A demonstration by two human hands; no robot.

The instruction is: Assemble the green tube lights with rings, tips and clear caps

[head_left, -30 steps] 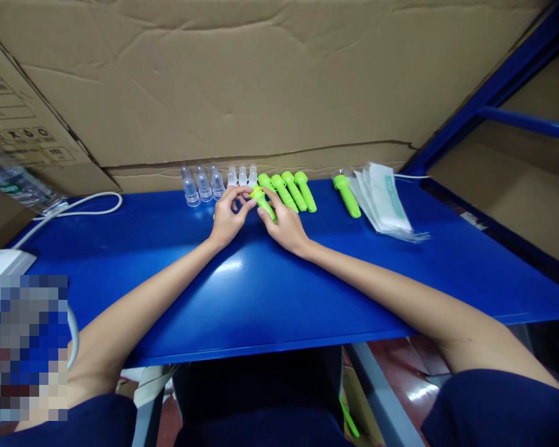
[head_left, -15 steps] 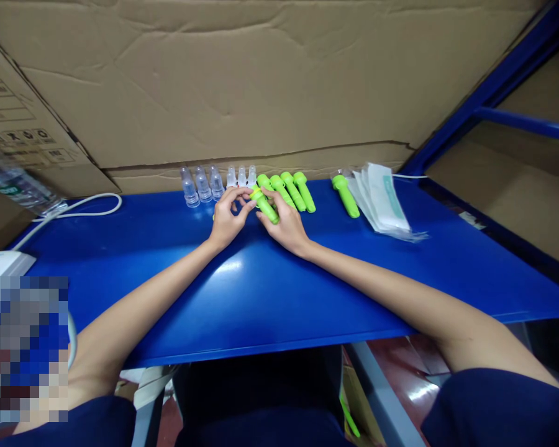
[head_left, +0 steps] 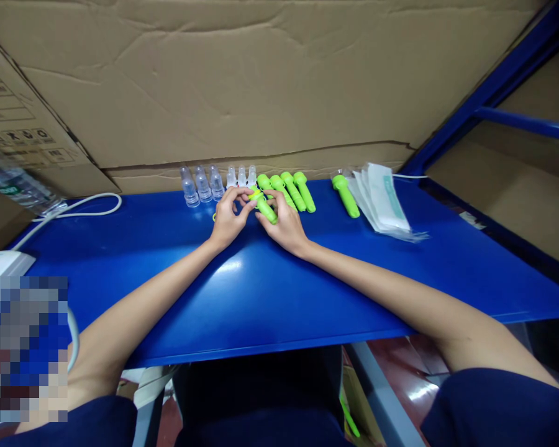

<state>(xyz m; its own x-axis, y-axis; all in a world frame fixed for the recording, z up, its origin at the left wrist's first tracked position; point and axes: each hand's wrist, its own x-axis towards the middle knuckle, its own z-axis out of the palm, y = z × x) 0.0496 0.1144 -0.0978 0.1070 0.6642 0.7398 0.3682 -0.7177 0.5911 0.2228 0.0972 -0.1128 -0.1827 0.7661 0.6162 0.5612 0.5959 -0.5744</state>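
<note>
My right hand [head_left: 285, 225] grips a bright green plastic tube [head_left: 265, 209] near the back of the blue table [head_left: 261, 292]. My left hand [head_left: 227, 217] pinches the tube's upper end, where a small yellow-green ring shows at the fingertips. Just behind my hands lies a row of similar green tubes [head_left: 294, 189]. Left of them stand several clear plastic caps [head_left: 204, 184]. One more green tube [head_left: 346, 195] lies apart to the right.
A stack of white sealed pouches [head_left: 386, 200] lies at the back right. A white cable [head_left: 81, 208] runs along the left to a white device [head_left: 2, 262]. Cardboard sheets [head_left: 261, 87] wall the back. A blue shelf frame [head_left: 507, 112] rises at right.
My fingers have shifted slightly on the green tube's end; the tube has tilted a little. Arms and the other objects have stayed put.
</note>
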